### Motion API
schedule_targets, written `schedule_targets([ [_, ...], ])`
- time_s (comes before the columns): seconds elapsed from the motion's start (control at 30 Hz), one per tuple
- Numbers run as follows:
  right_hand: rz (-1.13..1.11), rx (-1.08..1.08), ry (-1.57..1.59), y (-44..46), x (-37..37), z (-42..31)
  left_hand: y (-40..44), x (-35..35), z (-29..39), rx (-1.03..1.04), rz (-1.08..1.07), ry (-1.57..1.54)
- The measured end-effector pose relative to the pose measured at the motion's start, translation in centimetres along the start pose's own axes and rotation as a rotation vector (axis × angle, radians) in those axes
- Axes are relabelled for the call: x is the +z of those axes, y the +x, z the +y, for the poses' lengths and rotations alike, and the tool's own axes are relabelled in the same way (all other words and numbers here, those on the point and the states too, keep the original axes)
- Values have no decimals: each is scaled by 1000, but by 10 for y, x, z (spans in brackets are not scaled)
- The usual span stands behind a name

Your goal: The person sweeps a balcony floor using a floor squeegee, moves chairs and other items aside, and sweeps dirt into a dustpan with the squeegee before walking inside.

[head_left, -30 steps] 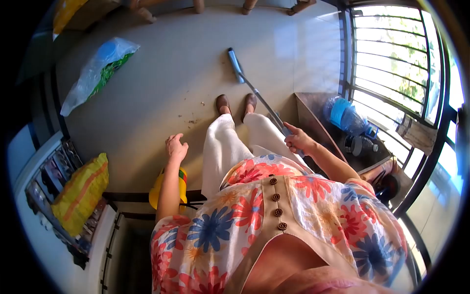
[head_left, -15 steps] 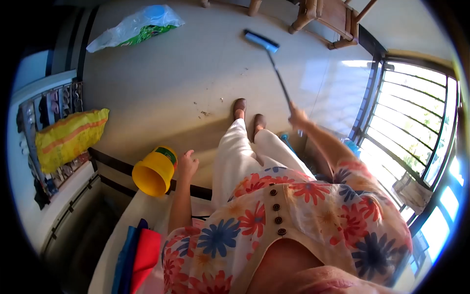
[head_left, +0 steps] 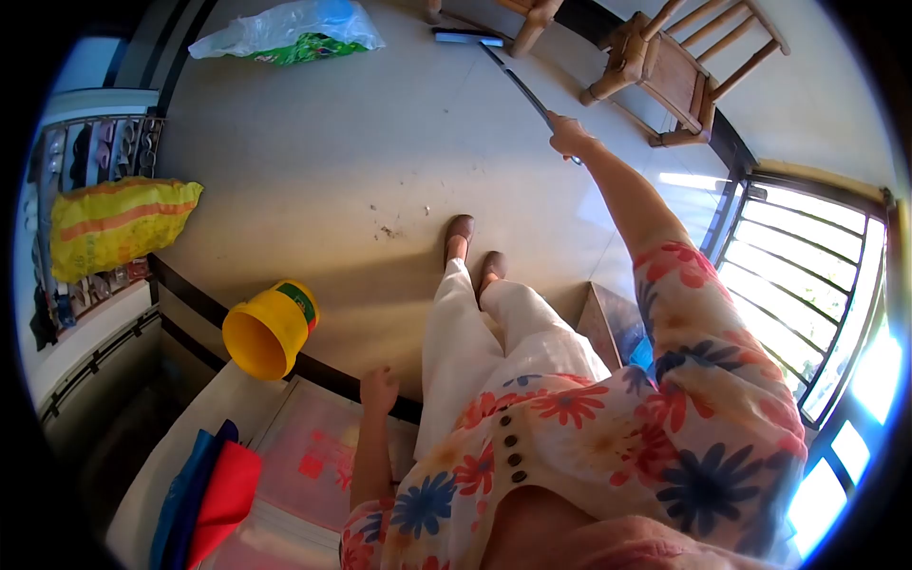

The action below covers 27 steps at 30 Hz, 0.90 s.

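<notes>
My right hand (head_left: 571,137) is closed around the dark handle of a long-handled broom (head_left: 521,84). That arm is stretched far forward. The broom's narrow, pale blue head (head_left: 467,37) lies on the floor near the legs of a bamboo chair; its bristles are too small to make out. My left hand (head_left: 379,390) hangs at my side with its fingers curled in, and nothing shows in it. Nearest to that hand is a yellow bucket (head_left: 266,332), tipped with its mouth toward me. Small dark bits of debris (head_left: 388,231) lie on the floor ahead of my shoes.
A bamboo chair (head_left: 665,81) stands at the upper right, beside a barred window (head_left: 793,275). A plastic bag (head_left: 285,36) lies at the upper left. A yellow sack (head_left: 123,223) rests on a shoe rack (head_left: 95,142). Red and blue folded items (head_left: 223,494) are at the lower left.
My right hand has pushed the broom forward and to the left, so its head is now farther away by the chair legs. The fingers of my left hand have curled in.
</notes>
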State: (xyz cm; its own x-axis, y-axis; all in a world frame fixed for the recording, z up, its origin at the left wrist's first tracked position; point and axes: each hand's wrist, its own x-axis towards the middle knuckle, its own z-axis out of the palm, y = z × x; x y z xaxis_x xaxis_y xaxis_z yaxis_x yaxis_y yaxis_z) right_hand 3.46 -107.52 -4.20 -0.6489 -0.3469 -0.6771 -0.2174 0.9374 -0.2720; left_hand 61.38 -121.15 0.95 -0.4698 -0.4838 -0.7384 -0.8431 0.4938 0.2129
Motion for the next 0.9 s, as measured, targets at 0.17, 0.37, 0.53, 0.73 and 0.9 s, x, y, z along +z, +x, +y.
schedule_targets([
  [0.17, -108, 10, -33, -44, 100, 51, -21, 9, -24, -141, 8, -108],
  [0.37, -273, 189, 614, -212, 44, 73, 11, 2, -7, -68, -100, -40],
  [0.53, -50, 167, 370, -165, 40, 86, 37, -20, 5, -24, -8, -101],
  [0.73, -38, -25, 91, -175, 154, 102, 21, -22, 4, -99, 1, -168],
  [0.9, -372, 159, 388, -249, 114, 37, -1, -2, -9, -170, -24, -180],
])
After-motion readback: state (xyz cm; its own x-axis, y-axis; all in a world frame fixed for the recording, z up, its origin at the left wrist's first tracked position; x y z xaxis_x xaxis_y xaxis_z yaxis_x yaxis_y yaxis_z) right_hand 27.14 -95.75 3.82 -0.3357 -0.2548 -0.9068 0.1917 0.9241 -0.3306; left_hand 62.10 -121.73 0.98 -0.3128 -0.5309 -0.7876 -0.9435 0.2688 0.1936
